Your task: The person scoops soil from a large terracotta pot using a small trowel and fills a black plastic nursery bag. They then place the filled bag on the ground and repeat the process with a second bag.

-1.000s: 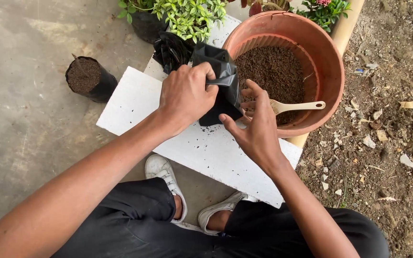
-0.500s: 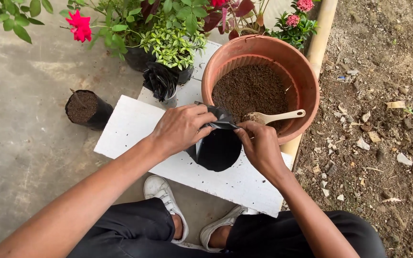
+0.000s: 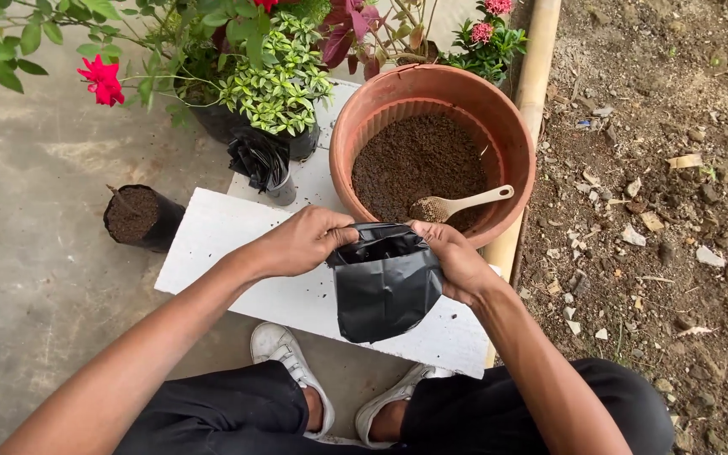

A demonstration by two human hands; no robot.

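Bag: I hold a black plastic bag in front of me, over the near edge of the white board and just below the rim of the big clay pot.
Bag look: thin and glossy, creased all over, its mouth pulled partly open at the top so the inside shows dark; the bottom hangs down in a soft rounded corner. I cannot tell whether anything is inside.
My left hand: my left hand pinches the left edge of the bag's mouth, fingers curled around the rim.
My right hand: my right hand grips the right edge of the mouth, thumb on top, fingers closed on the plastic.
Clay pot: round, terracotta, partly filled with dark soil, touching the far side of the board.
Scoop: a pale scoop lies in the pot, its bowl on the soil and its handle leaning on the rim.
Small bags: a filled black bag of soil stands on the concrete to the left; a crumpled bundle of empty black bags sits on the board's far side.
Plants: leafy plants with red and pink flowers stand behind.
My shoes: white shoes under the board's edge.
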